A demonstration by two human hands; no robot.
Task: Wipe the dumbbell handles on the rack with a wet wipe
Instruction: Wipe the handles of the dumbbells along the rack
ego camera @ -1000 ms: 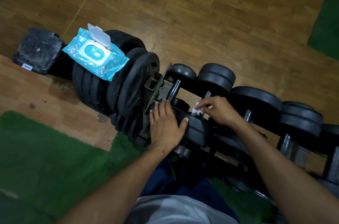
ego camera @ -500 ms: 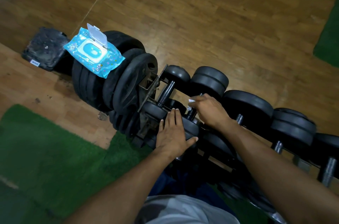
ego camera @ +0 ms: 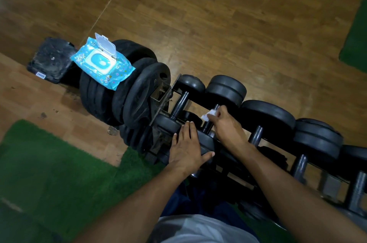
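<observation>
A row of black dumbbells lies on a dark rack [ego camera: 234, 173] running from centre to lower right. My right hand [ego camera: 226, 125] is closed around the handle of the second dumbbell [ego camera: 225, 88], with a white wet wipe [ego camera: 209, 114] pressed against the bar; only the wipe's edge shows past my fingers. My left hand [ego camera: 187, 148] lies flat, fingers together, on that dumbbell's near head. The first dumbbell's bare handle [ego camera: 179, 105] sits just left of both hands. Further handles [ego camera: 256, 135] follow to the right.
A blue wet-wipe pack [ego camera: 102, 61] with its lid flipped up rests on a stack of black weight plates [ego camera: 127, 91] at the rack's left end. A black square object [ego camera: 52, 59] lies on the wooden floor beyond. Green turf [ego camera: 49, 173] covers the near left.
My right hand with the wipe slid up the second dumbbell's handle toward the far head. My left hand shifted from the first dumbbell's near head onto the second's.
</observation>
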